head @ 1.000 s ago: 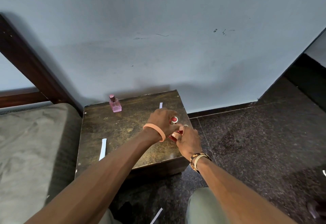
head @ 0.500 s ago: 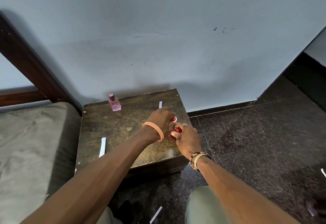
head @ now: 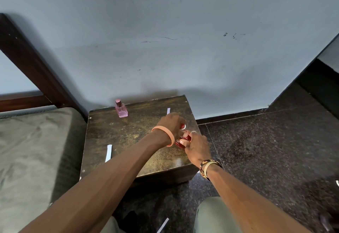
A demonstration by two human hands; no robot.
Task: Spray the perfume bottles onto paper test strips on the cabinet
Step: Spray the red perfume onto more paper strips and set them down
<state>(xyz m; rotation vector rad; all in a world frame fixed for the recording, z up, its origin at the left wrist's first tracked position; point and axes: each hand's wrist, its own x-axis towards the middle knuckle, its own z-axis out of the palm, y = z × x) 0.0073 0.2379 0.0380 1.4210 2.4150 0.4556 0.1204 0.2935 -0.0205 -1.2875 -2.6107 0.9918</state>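
Off to the far left of both hands there's a bed (head: pixel 27 141) with a wrinkly, soft-looking olive cover, sitting right against the counter (head: pixel 113 132), which is a boxy dark wood thing with a worn, speckled, kinda glossy top. A flat white paper strip (head: pixel 108 153) is lying on it well left of the left hand (head: pixel 171 124), and a small square pink glass bottle (head: pixel 121 109) with a darker cap is standing upright up and to the left of that hand, near the back edge. The left hand is curling over the top of a red bottle (head: pixel 180 142), a bit of red and white peeking out past its fingers, looks like the cap but I can't really tell. The right hand (head: pixel 197 146) is clamping the shiny red body, so the two hands are touching around it. Another strip (head: pixel 168 111) is poking out just beyond the left hand. Worry here: smooth, slick-looking bottle, right by the counter's right edge, so if the grip slips while they're working the top, it's dropping onto that hard polished stone floor (head: pixel 266 150). One more strip (head: pixel 162 225) is lying down on the floor, below both hands.
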